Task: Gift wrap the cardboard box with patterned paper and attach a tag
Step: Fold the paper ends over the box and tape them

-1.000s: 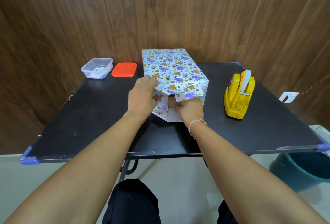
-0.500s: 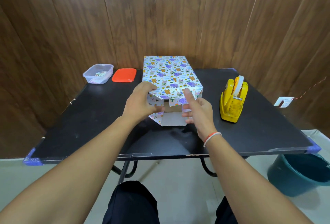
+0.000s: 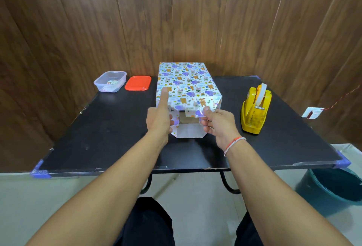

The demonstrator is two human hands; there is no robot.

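The box (image 3: 186, 83) stands mid-table, its top and sides covered in white paper printed with purple and orange animals. Its near end is open: bare cardboard (image 3: 189, 120) shows, and a white bottom flap (image 3: 189, 133) lies flat on the table. My left hand (image 3: 158, 121) is at the left near corner, index finger straight up along the box edge and thumb against the left side flap. My right hand (image 3: 217, 123) pinches the right side flap between thumb and fingers. A white tag (image 3: 311, 112) on a red string lies at the table's right edge.
A yellow tape dispenser (image 3: 254, 110) stands right of the box. At the back left are a clear plastic tub (image 3: 109, 82) and its red lid (image 3: 138, 83). The black table (image 3: 98, 137) backs onto a wood-panel wall. A teal bucket (image 3: 333, 189) sits on the floor at the right.
Both hands rose from the low flaps at the near end. My left index finger now points up the left corner, and my right hand has taken hold of the right side flap.
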